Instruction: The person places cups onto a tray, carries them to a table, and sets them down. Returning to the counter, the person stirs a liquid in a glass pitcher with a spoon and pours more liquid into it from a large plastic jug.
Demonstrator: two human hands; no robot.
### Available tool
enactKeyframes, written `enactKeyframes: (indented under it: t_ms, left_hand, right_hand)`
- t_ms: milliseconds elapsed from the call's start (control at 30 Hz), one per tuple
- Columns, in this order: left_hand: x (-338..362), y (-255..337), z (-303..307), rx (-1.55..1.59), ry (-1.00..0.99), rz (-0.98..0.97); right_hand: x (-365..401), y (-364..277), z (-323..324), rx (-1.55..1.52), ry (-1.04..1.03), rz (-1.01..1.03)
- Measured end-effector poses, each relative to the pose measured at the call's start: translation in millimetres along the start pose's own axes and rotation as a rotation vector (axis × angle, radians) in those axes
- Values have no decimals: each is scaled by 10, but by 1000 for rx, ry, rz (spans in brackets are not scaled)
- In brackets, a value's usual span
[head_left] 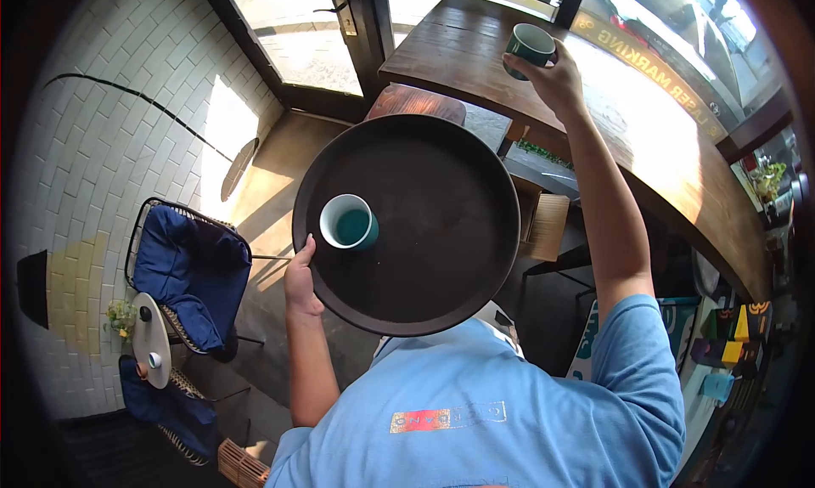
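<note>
My left hand (300, 277) grips the left rim of a round dark brown tray (441, 233), holding it level in front of my chest. One green cup with a white inside (348, 222) stands on the tray near its left edge. My right hand (552, 76) is stretched out up and to the right, closed around a second green cup (531, 46) held over the far part of the long wooden table (458, 46). Whether that cup touches the table surface I cannot tell.
The wooden table runs along a sunlit window at the right. A wooden stool (416, 103) stands below the table's near end. A glass door (306, 29) is at the top. Blue cushioned chairs (191, 271) and a small round side table (151, 339) stand by the white tiled wall at the left.
</note>
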State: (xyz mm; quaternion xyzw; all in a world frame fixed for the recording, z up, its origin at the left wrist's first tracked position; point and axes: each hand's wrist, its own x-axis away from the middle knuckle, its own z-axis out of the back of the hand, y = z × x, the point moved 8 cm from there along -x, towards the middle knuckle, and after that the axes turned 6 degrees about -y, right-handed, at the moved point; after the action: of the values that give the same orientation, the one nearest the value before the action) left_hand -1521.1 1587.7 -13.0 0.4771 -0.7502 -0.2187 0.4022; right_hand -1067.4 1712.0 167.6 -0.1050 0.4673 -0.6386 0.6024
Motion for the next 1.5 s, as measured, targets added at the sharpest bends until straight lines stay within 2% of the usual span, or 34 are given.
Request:
enactKeyframes:
  t_ms: [67,333,500,833,933,1000,1067,1133,1167,1233,1300,1367,1467,1500]
  left_hand:
    - [-25,24,60,-16,30,-10]
    - [231,11,31,11,264,-161]
    - [289,-168,31,192,207,-195]
    - [345,-413,33,272,241,-204]
    - [353,-457,52,250,265,-197]
    - [355,-430,-28,222,263,-177]
    - [321,-434,-34,202,287,-145]
    - [269,-456,-72,188,274,-123]
    - [215,-503,6,168,277,-95]
    - [129,-526,-30,190,239,-80]
    - [52,-515,-131,199,203,-74]
    - [-49,-536,-101,206,200,-41]
    - [-109,-478,-300,218,140,7]
    - [-152,-477,-376,257,64,34]
  right_hand:
    - [-281,203,-124,112,35,-15]
    - [-908,665,-630,108,-71,-60]
    - [-1080,826,-728,75,-70,-63]
    - [-1234,936,-797,36,-112,-51]
    - [-1176,942,-837,39,-196,-108]
    - [-1067,776,-654,285,-1,-131]
    - [-955,641,-549,191,100,-57]
    - [-627,259,-444,-6,204,112]
    - [-452,146,-423,6,192,107]
    - [-81,-209,-512,-140,-1,281]
    - [325,-467,-715,-328,-239,316]
    - [736,-799,-958,-268,-592,449]
    - [1269,-1059,-1270,-334,-890,558]
    - [1362,-1069,-1367,-352,-924,517]
